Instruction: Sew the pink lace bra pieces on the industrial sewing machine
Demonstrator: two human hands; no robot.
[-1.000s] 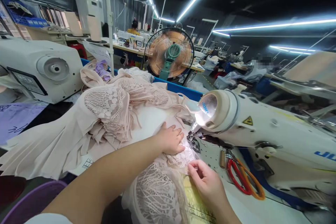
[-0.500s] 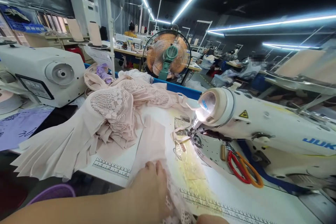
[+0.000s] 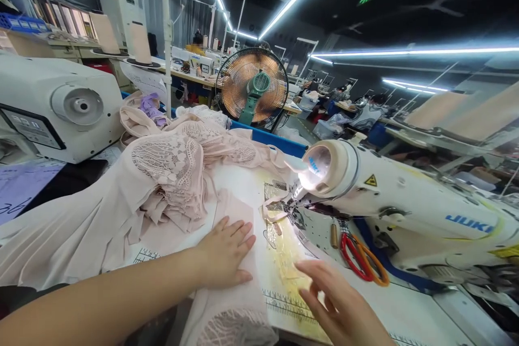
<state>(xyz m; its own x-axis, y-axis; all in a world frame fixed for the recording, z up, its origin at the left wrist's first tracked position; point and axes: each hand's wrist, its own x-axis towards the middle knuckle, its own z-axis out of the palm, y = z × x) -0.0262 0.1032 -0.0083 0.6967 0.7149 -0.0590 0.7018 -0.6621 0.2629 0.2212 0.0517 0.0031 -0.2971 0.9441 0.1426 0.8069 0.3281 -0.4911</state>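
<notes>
My left hand (image 3: 224,253) lies flat with fingers spread on a pale pink fabric piece (image 3: 233,308), whose lace end hangs toward the front edge. Over the ruler-marked sewing table, my right hand (image 3: 334,297) hovers with its fingers apart and nothing in them. Beyond it is the lit needle area of a white sewing machine (image 3: 389,184), where a pale strip (image 3: 278,211) sits by the presser foot. To the left of my left hand, a pile of pink lace garments (image 3: 170,167) spreads over the table.
Red and orange-handled scissors (image 3: 360,259) lie beside the machine bed. A second white machine (image 3: 60,108) stands at the left, with purple paper (image 3: 28,184) below it. Past the pile stand a large fan (image 3: 253,86) and thread cones (image 3: 140,43).
My left hand has moved forward and flattened with its fingers spread on the fabric. My right hand has risen into view from the bottom edge. The camera view has shifted slightly.
</notes>
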